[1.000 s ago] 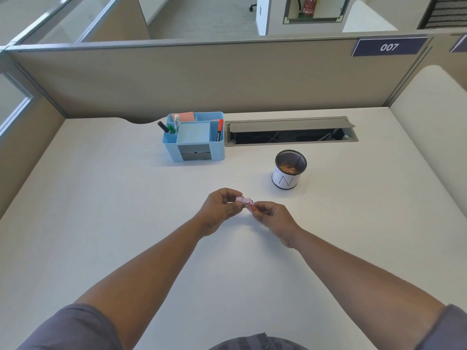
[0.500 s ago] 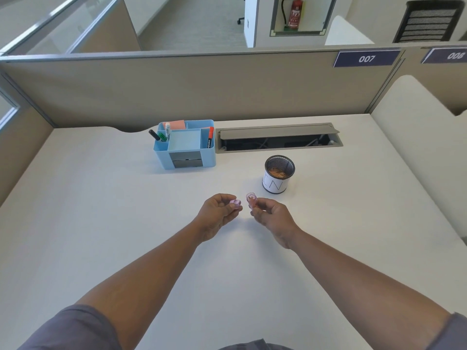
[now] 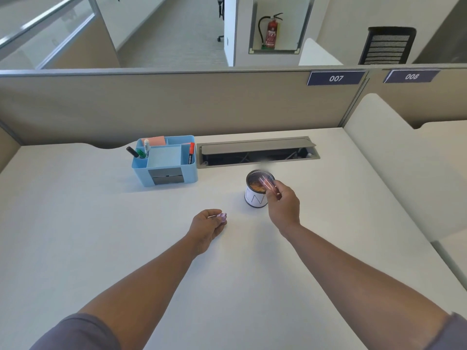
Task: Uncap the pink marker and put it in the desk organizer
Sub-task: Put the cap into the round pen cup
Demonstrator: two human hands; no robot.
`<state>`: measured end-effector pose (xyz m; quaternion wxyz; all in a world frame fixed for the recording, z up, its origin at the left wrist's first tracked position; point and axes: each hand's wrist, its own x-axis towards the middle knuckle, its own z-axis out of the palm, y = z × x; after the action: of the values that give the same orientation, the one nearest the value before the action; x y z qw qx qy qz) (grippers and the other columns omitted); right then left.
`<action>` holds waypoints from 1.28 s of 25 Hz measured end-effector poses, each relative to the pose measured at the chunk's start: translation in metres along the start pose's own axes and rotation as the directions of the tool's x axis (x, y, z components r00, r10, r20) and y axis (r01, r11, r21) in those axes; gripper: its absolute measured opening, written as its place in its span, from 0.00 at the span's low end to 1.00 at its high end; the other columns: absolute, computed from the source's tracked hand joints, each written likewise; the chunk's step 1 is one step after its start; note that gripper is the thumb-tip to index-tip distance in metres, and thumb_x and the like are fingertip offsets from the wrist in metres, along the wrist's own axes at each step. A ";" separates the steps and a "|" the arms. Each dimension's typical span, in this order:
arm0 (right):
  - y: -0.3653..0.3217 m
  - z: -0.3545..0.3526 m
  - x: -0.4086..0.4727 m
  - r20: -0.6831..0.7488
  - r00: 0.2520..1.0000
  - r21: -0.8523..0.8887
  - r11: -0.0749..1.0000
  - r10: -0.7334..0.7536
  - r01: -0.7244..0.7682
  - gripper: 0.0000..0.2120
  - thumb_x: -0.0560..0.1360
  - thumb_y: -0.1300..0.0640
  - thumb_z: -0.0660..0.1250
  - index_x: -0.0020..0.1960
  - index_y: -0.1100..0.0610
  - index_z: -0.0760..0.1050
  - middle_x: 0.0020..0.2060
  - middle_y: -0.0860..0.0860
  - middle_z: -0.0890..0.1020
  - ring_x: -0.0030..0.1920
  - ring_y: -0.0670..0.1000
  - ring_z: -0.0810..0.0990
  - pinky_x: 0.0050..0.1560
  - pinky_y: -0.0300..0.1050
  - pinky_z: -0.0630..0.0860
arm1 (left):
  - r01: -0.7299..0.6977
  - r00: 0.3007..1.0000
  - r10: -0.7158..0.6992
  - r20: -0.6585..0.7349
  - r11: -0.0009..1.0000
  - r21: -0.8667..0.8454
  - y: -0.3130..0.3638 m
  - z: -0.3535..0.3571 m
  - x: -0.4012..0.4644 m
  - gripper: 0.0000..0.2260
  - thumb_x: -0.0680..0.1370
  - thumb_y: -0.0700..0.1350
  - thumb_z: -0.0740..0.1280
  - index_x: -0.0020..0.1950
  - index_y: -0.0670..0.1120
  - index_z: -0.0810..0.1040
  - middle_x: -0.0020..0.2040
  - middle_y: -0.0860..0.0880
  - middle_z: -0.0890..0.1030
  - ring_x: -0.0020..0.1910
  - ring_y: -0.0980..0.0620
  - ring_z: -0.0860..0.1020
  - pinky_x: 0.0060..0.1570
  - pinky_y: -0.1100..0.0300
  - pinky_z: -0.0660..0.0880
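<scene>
My right hand (image 3: 283, 203) is raised over the desk and grips a blurred pink marker (image 3: 265, 182), which crosses in front of the mouth of a round pen cup (image 3: 254, 199). My left hand (image 3: 206, 226) rests low near the desk's middle with its fingers closed on a small pink cap (image 3: 223, 216). The blue desk organizer (image 3: 166, 161) stands at the back left, well apart from both hands. It holds several markers and pink and blue note pads.
An open grey cable tray (image 3: 257, 151) is set in the desk behind the pen cup. A beige partition (image 3: 177, 104) bounds the desk at the back, and a padded divider (image 3: 394, 157) rises on the right.
The hands have separated: my right hand rose and moved right and back with the marker to the pen cup, while my left hand stayed low with the cap. The camera has tilted up.
</scene>
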<state>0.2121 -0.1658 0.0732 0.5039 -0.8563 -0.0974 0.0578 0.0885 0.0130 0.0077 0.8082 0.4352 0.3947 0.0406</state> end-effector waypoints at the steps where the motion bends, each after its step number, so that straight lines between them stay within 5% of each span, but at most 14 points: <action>1: 0.001 -0.001 0.003 -0.017 1.000 -0.014 1.000 -0.009 0.009 0.11 0.79 0.58 0.65 0.60 0.55 0.79 0.48 0.52 0.82 0.49 0.54 0.79 0.49 0.45 0.75 | 0.001 1.000 -0.001 -0.009 1.000 0.000 -0.001 -0.001 0.002 0.08 0.77 0.35 0.73 0.54 0.41 0.79 0.51 0.42 0.85 0.50 0.47 0.82 0.50 0.58 0.80; 4: 0.003 -0.002 0.012 -0.063 0.997 -0.053 0.998 -0.037 0.034 0.05 0.77 0.61 0.68 0.52 0.55 0.79 0.43 0.50 0.82 0.44 0.54 0.79 0.40 0.39 0.71 | 0.000 1.000 0.001 -0.029 1.000 0.030 -0.004 -0.002 0.008 0.09 0.76 0.36 0.74 0.55 0.41 0.79 0.50 0.43 0.85 0.48 0.48 0.83 0.49 0.59 0.81; 10: 0.005 -0.001 0.025 -0.060 0.996 -0.146 0.988 -0.067 0.057 0.11 0.77 0.61 0.69 0.59 0.59 0.81 0.51 0.55 0.82 0.49 0.54 0.79 0.50 0.43 0.71 | -0.006 0.999 0.009 -0.039 0.996 0.087 -0.005 0.000 0.011 0.09 0.77 0.38 0.74 0.56 0.40 0.79 0.49 0.44 0.85 0.45 0.50 0.83 0.51 0.59 0.80; 17: 0.004 0.000 0.029 -0.058 0.993 -0.147 0.985 -0.104 0.094 0.13 0.78 0.61 0.69 0.62 0.57 0.80 0.52 0.53 0.81 0.48 0.51 0.77 0.50 0.40 0.69 | -0.003 1.000 0.006 -0.030 0.995 0.105 -0.005 -0.001 0.009 0.07 0.77 0.38 0.73 0.54 0.41 0.79 0.49 0.44 0.85 0.46 0.49 0.82 0.53 0.59 0.80; 23: -0.005 0.001 0.036 -0.052 0.993 -0.079 0.991 -0.110 0.105 0.08 0.74 0.60 0.73 0.48 0.51 0.75 0.40 0.45 0.81 0.42 0.48 0.80 0.40 0.35 0.70 | 0.006 1.000 -0.004 -0.024 0.995 0.102 -0.004 -0.002 0.009 0.07 0.77 0.38 0.74 0.53 0.41 0.80 0.50 0.44 0.84 0.44 0.51 0.83 0.46 0.62 0.80; 29: -0.013 0.005 0.046 0.011 0.982 -0.129 0.974 -0.188 0.188 0.16 0.77 0.62 0.69 0.64 0.57 0.81 0.45 0.44 0.81 0.48 0.45 0.78 0.48 0.19 0.63 | 0.015 1.000 -0.012 -0.026 0.994 0.108 -0.003 -0.001 0.007 0.09 0.78 0.38 0.73 0.57 0.39 0.79 0.51 0.44 0.84 0.44 0.52 0.83 0.44 0.63 0.80; 32: -0.020 0.007 0.047 0.004 0.984 -0.100 0.979 -0.176 0.175 0.16 0.77 0.63 0.68 0.64 0.54 0.78 0.43 0.40 0.81 0.45 0.36 0.79 0.46 0.20 0.65 | 0.019 1.000 -0.016 -0.024 0.994 0.111 -0.002 -0.001 0.006 0.12 0.78 0.38 0.73 0.59 0.38 0.79 0.52 0.44 0.84 0.45 0.51 0.83 0.45 0.63 0.80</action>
<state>0.2541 -0.1404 0.0871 0.4636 -0.8687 -0.1742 0.0061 0.0915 0.0153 0.0023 0.7785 0.4755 0.4094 0.0167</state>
